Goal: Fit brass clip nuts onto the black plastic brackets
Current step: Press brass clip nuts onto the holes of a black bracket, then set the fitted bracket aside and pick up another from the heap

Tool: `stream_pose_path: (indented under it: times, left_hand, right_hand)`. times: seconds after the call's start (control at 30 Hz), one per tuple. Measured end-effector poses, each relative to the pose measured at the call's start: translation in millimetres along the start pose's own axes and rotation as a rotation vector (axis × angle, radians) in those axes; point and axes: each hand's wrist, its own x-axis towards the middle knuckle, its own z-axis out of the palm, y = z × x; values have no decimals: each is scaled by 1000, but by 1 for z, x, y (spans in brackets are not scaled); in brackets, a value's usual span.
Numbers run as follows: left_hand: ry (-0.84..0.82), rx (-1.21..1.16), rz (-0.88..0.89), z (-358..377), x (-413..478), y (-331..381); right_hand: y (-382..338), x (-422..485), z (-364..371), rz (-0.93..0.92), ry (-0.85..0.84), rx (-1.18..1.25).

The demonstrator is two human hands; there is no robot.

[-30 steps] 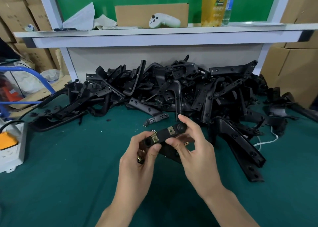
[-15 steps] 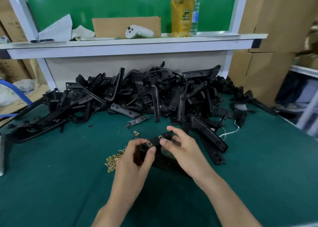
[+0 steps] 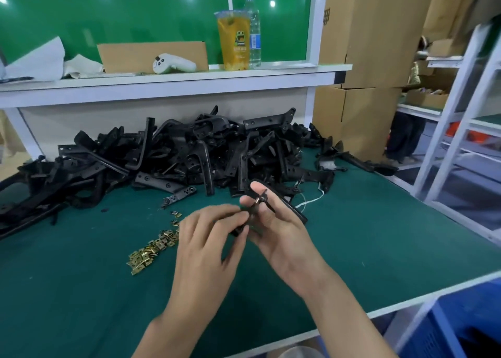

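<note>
Head view: one black plastic bracket [image 3: 250, 211] is held above the green worktop [image 3: 81, 290] between both hands, pinched at its lower end by the curled fingertips of the left hand [image 3: 206, 238] and gripped higher up between thumb and fingers of the right hand [image 3: 276, 222], with a small brass-coloured bit seen at the right fingertips. Loose brass clip nuts [image 3: 151, 249] are scattered on the worktop just left of the left hand, and a big heap of black brackets [image 3: 189, 151] is piled behind the hands against the white shelf [image 3: 162, 83].
</note>
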Motion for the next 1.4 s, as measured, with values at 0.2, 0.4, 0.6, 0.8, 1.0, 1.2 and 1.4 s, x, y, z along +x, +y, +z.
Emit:
stream_pose_path:
  times: [0.2, 0.4, 0.6, 0.8, 1.0, 1.2, 1.4]
  left_hand:
    - [30, 16, -11, -5, -5, -6]
    - [47, -7, 9, -10, -2, -6]
    - [-30, -336, -352, -7, 19, 21]
    - [-189, -619, -543, 55, 30, 77]
    - [-777, -891, -509, 159, 18, 209]
    - [-982, -770, -273, 174, 13, 222]
    - [-468, -94, -304, 101, -7, 69]
  right_hand:
    - [0, -5, 4, -109, -50, 34]
    - [2, -7, 11, -173, -45, -14]
    - [-17, -12, 13, -318, 170, -516]
    - [-67, -39, -30, -279, 562, -960]
    - [-142, -123, -106, -256, 1279, -1199]
    - [-149, -144, -120, -387, 1266, -1287]
    - [-75, -58, -81, -301, 746, -1306]
